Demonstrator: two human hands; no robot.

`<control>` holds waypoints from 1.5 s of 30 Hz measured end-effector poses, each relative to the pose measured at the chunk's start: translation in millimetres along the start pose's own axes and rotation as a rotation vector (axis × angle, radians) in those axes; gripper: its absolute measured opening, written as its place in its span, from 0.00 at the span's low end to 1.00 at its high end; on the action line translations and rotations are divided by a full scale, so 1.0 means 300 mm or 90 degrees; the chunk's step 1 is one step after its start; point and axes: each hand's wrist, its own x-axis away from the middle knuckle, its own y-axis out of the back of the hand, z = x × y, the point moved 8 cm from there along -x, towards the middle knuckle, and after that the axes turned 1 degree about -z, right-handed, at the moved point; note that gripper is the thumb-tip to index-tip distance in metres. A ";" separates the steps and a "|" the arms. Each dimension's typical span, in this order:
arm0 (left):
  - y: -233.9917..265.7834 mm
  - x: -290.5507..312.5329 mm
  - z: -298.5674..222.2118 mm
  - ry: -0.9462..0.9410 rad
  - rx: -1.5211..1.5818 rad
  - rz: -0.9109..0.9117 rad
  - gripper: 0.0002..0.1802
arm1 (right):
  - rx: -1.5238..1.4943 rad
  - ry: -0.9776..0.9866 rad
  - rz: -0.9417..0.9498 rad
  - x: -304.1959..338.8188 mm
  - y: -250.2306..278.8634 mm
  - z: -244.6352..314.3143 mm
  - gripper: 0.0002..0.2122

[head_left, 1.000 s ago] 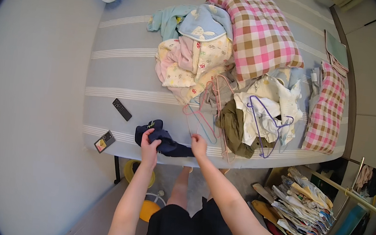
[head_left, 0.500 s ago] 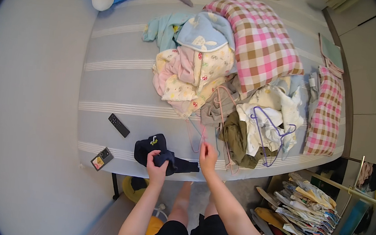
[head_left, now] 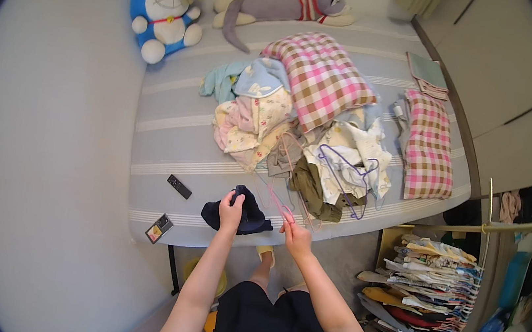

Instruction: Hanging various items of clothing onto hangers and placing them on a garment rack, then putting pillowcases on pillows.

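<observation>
Ok going L to R across the bed (head_left: 164, 126) rn: far corner has a blue & white plush (head_left: 168, 33) sat up against the wall, then closer to me a phone (head_left: 159, 228) by the near edge w/ a black remote (head_left: 179, 186) just past it, both lying flat. Yellowish tub (head_left: 192, 270) on the floor below, mostly hidden behind my forearm tbh. Next is the turquoise cloth (head_left: 220, 81), L end of the big laundry heap. Nearer me, my L hand (head_left: 230, 216) is on the navy garment (head_left: 213, 216), fingers clenched on a fold of it; the thing's bunched up at the near edge of the bed, can't tell how much of it is off the sheet. Pink/cream printed cloth (head_left: 251, 121) lies in the heap beyond, & way at the back a long grey cat plush (head_left: 275, 8) is stretched out on its side. Pink hanger (head_left: 280, 202) is next, approx between the navy bundle & the olive garment (head_left: 309, 191), and my R hand (head_left: 297, 239) has its near end pinched in the fingers. Plaid pillow (head_left: 322, 83) is behind that, then white clothes (head_left: 381, 147) w/ a purple hanger (head_left: 366, 175) on top. Far R there's a folded green cloth (head_left: 426, 67), a 2nd plaid pillow (head_left: 427, 149) &, off the bed, a packed row of hung clothes (head_left: 422, 298).
</observation>
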 end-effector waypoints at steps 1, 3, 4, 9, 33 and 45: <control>-0.032 0.042 -0.053 -0.059 -0.067 0.014 0.20 | 0.011 0.030 0.001 0.036 0.058 0.022 0.07; -0.104 0.153 -0.146 -0.180 -0.201 0.054 0.20 | 0.023 0.062 -0.014 0.102 0.179 0.046 0.07; -0.152 0.222 -0.200 -0.235 -0.246 0.072 0.19 | -0.004 0.080 0.007 0.140 0.238 0.055 0.07; -0.318 0.570 -0.393 -0.385 -0.334 0.081 0.15 | -0.021 0.219 -0.023 0.368 0.549 0.102 0.08; -1.151 1.932 -0.595 -0.802 -0.248 0.756 0.09 | 0.243 -0.014 -0.382 1.063 1.533 -0.143 0.18; -1.534 1.598 -0.765 -1.032 -0.243 0.873 0.09 | 0.433 -0.155 -0.368 0.948 1.691 -0.400 0.11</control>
